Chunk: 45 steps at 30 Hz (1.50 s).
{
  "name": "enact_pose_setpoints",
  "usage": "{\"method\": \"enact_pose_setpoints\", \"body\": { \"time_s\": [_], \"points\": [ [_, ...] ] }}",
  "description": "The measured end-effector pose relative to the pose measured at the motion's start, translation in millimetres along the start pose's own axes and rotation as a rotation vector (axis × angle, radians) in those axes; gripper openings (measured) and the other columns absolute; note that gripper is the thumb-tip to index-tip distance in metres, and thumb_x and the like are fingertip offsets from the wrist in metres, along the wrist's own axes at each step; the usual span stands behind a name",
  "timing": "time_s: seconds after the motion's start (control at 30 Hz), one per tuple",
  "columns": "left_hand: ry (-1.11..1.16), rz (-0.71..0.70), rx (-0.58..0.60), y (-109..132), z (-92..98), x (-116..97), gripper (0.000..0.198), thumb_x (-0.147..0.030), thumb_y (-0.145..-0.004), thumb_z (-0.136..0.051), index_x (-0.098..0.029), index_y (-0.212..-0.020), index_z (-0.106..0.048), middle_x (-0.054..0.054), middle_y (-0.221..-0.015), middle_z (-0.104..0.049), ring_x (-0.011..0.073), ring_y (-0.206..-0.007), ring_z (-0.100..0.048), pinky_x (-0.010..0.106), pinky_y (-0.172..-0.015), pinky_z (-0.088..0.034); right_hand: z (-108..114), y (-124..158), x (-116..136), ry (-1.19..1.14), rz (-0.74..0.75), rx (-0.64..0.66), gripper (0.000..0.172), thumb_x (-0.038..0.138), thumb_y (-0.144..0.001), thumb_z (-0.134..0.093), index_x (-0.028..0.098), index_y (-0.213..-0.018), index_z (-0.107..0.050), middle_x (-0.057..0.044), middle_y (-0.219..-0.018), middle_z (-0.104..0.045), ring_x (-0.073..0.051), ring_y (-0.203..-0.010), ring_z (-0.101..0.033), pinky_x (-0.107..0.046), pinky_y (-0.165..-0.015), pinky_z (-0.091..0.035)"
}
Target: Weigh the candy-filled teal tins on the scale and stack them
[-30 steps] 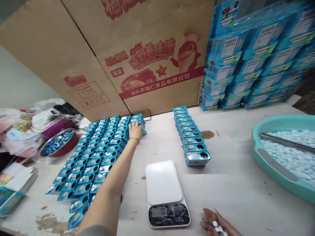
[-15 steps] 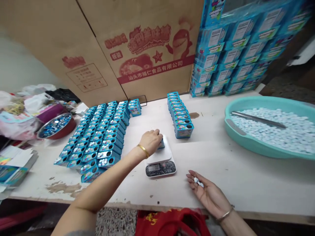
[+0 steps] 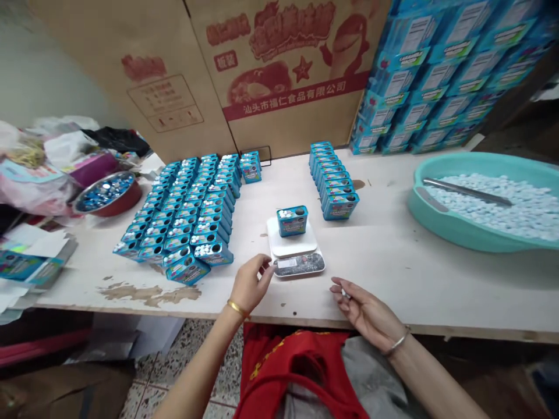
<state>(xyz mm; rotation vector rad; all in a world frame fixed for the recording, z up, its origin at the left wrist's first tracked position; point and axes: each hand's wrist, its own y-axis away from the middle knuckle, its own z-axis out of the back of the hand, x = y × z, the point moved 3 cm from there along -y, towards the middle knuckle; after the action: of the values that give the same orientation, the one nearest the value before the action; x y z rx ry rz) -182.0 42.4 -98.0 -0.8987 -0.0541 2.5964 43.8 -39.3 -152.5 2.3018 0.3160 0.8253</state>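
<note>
A small blue tin (image 3: pixel 292 220) with white candies showing in its top stands on the white kitchen scale (image 3: pixel 294 251). My left hand (image 3: pixel 250 284) rests on the table just left of the scale's display, fingers loosely curled with nothing in them. My right hand (image 3: pixel 365 312) lies palm up near the table's front edge, right of the scale, fingers cupped around a few small white candies (image 3: pixel 346 295).
Several rows of blue tins (image 3: pixel 187 212) fill the table's left; a shorter row (image 3: pixel 333 180) stands behind the scale. A teal basin (image 3: pixel 441 224) of white candies with a metal bar sits right. A red bowl (image 3: pixel 107 195), bags, cardboard boxes and stacked blue cartons (image 3: pixel 419 75) line the back.
My left hand brought a tin from the far block to the scale, let it go and drew back to the front edge. My right hand stayed palm up with candies.
</note>
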Motion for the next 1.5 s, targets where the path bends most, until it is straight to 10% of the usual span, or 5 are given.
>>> {"method": "enact_pose_setpoints", "body": {
  "time_s": [0.3,0.7,0.97,1.3,1.5],
  "points": [
    [0.132,0.193,0.064,60,-10.1,35,0.021,-0.036,-0.087,-0.048,-0.018,-0.091,-0.059,0.002,-0.080,-0.063,0.0128,-0.070,-0.056,0.024,-0.061,-0.044,-18,2,-2,0.262,-0.016,0.108,0.015,0.017,-0.070,-0.072,0.009,-0.083,-0.069,-0.007,-0.074,-0.066,-0.009,-0.058,-0.056,-0.015,-0.049,-0.046],
    [0.178,0.219,-0.120,-13,-17.4,17,0.024,-0.035,-0.085,-0.052,-0.017,-0.101,-0.056,0.004,-0.086,-0.062,0.0112,-0.071,-0.056,0.023,-0.061,-0.043,-21,-38,82,0.416,0.068,0.164,0.029,0.027,-0.062,-0.080,0.010,-0.083,-0.069,-0.005,-0.073,-0.065,-0.008,-0.056,-0.052,-0.018,-0.045,-0.039],
    [0.202,0.066,-0.061,-90,-25.8,26,0.079,-0.043,-0.068,-0.072,-0.022,-0.134,-0.034,0.013,-0.131,-0.047,0.0253,-0.119,-0.047,0.036,-0.090,-0.042,-70,-56,52,0.086,-0.150,0.247,0.018,0.028,-0.076,-0.067,0.011,-0.084,-0.066,-0.005,-0.074,-0.063,-0.009,-0.061,-0.056,-0.019,-0.053,-0.045],
    [0.091,-0.169,-0.177,-120,-15.2,11,0.067,-0.049,-0.079,-0.059,-0.020,-0.133,-0.034,0.013,-0.124,-0.050,0.0243,-0.113,-0.049,0.038,-0.092,-0.040,-106,-72,45,-0.052,-0.163,0.177,0.018,0.025,-0.084,-0.053,0.011,-0.084,-0.065,-0.005,-0.067,-0.061,-0.010,-0.054,-0.055,-0.019,-0.047,-0.042],
    [-0.467,-0.564,0.259,-143,17.5,-24,0.029,-0.033,-0.091,-0.043,-0.025,-0.116,-0.054,0.008,-0.113,-0.056,0.0207,-0.097,-0.050,0.034,-0.083,-0.040,-111,-73,40,-0.019,-0.180,0.196,0.018,0.023,-0.084,-0.052,0.010,-0.081,-0.064,-0.004,-0.065,-0.059,-0.009,-0.052,-0.053,-0.019,-0.044,-0.037]
  ]
}}
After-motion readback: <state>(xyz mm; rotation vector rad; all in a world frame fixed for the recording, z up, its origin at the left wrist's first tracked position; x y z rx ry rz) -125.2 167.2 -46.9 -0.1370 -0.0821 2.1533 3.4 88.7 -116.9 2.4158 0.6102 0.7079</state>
